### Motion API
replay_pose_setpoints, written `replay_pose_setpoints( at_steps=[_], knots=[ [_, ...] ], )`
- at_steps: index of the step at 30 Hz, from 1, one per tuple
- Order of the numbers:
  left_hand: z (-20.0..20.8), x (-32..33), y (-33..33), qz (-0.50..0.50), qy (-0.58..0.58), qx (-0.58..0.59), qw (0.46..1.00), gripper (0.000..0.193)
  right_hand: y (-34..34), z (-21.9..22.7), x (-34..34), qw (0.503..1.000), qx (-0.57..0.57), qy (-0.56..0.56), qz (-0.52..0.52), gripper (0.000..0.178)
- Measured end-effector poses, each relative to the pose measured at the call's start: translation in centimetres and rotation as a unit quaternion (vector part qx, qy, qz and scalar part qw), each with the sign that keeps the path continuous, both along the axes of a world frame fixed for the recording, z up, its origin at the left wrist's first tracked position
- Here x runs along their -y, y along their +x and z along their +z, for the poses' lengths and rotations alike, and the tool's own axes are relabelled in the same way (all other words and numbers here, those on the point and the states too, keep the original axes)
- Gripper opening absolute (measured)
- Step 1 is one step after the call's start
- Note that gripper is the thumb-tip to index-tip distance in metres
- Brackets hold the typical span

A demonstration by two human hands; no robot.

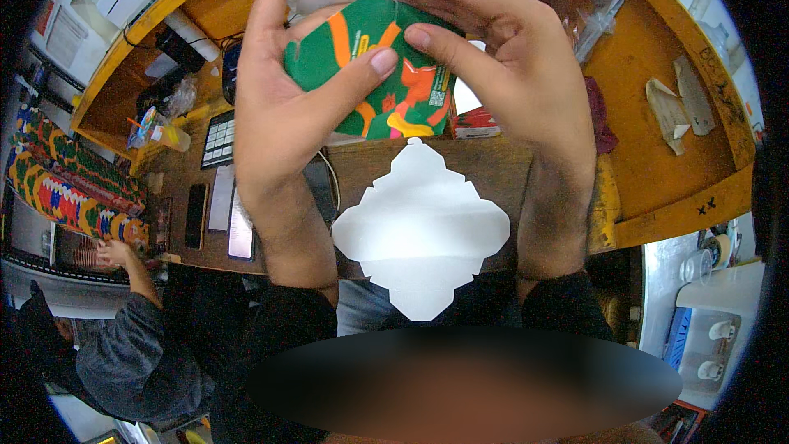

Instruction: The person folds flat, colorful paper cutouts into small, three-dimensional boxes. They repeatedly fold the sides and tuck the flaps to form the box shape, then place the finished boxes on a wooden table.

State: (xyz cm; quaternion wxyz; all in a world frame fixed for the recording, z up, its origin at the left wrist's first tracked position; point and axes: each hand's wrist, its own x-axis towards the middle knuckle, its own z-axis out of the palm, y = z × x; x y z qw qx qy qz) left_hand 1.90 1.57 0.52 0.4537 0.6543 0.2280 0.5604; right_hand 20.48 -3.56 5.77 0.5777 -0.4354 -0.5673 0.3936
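Raised above the table, a green cardboard piece with orange, red and yellow print is held between both my hands. My left hand grips its left side, the thumb lying across the printed face. On the right edge, my right hand closes with its thumb on the front and fingers behind. Whether the piece is a folded box or a flat blank I cannot tell, since its back is hidden. Below it, between my forearms, a white die-cut card blank with notched, rounded flaps overhangs the table's near edge.
On the brown table at left are a black phone, a lit phone and a plastic cup. Torn paper pieces lie on the yellow wooden surround. Another person's arm reaches toward colourful printed stacks.
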Motion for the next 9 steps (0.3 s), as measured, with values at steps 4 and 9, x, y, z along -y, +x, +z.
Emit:
replay_pose_setpoints(
  at_steps=[4,9],
  knots=[
    [1.2,1.0,1.4,0.043,0.015,0.009,0.999,0.093,3.5,-0.6,0.3,0.994,0.014,-0.035,0.105,0.085],
    [1.7,3.0,2.1,0.068,0.063,0.001,0.996,0.098,4.5,-5.8,-6.0,0.925,0.172,0.301,0.156,0.046]
  ],
)
